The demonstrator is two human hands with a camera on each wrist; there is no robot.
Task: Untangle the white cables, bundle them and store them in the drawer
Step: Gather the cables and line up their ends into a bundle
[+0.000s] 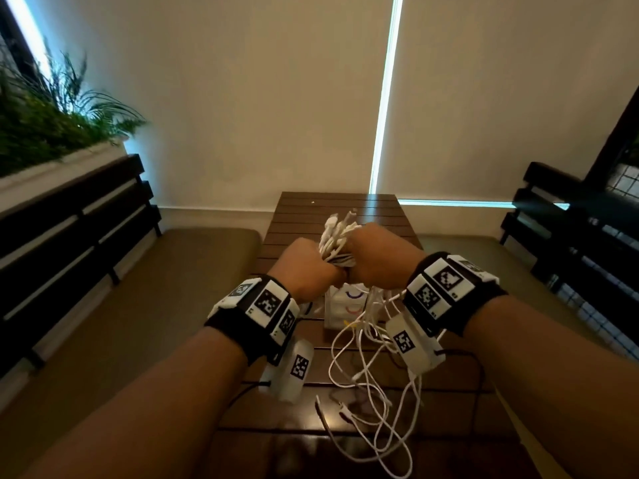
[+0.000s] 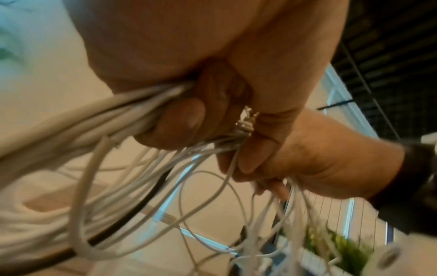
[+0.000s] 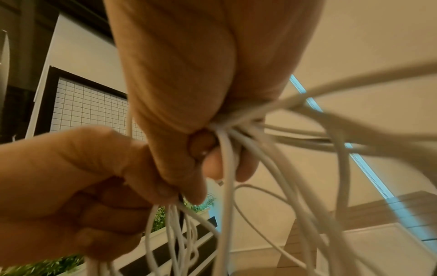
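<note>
Above a dark slatted table [image 1: 311,216], my left hand [image 1: 307,271] and right hand [image 1: 377,261] are pressed together. Both grip one bunch of white cables [image 1: 337,242], and plug ends stick up past the knuckles. Loose loops of cable [image 1: 373,392] hang from the right hand onto the table in a tangle. In the left wrist view my left fingers [image 2: 187,115] curl round thick strands [image 2: 94,142]. The right wrist view shows my right fingers [image 3: 201,145] clamping strands [image 3: 260,168] beside my left hand [image 3: 71,186]. A small white drawer unit [image 1: 345,304] stands under the hands, mostly hidden.
Cushioned benches with dark slatted backs run along the left [image 1: 69,236] and the right [image 1: 570,243] of the table. A planter with green plants [image 1: 45,126] sits behind the left bench. A thin black wire [image 1: 463,354] lies on the table under my right wrist.
</note>
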